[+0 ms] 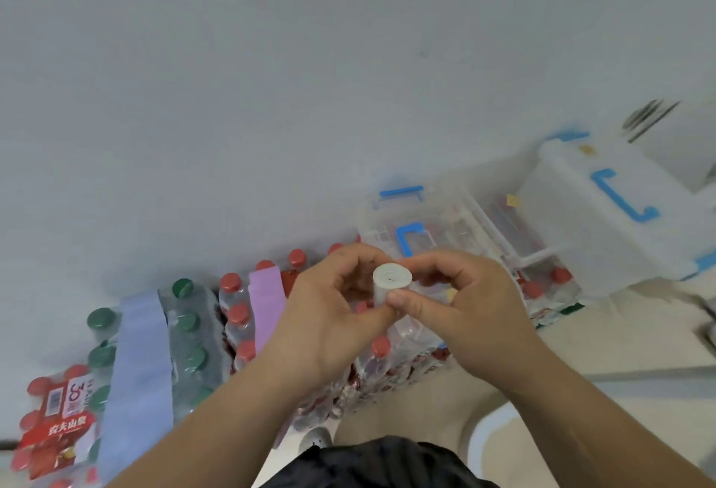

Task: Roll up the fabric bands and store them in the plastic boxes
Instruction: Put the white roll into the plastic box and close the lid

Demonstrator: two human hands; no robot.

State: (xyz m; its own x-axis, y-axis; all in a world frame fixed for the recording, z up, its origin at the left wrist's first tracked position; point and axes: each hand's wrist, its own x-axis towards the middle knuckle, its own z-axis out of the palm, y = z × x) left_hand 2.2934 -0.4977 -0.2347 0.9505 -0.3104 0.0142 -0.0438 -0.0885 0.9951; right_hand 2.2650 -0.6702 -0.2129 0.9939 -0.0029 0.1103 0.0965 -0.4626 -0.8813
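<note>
Both forearms reach forward and meet above the bottles (236, 317). The left hand (329, 321) curls its fingers round the white roll (391, 277), and the right hand (463, 313) pinches it between thumb and forefinger. The roll's round end faces the camera, its long axis running down and away.

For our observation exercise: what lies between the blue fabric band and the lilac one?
Head view: green-capped bottles and red-capped bottles stand between the blue band and the lilac band.
</note>
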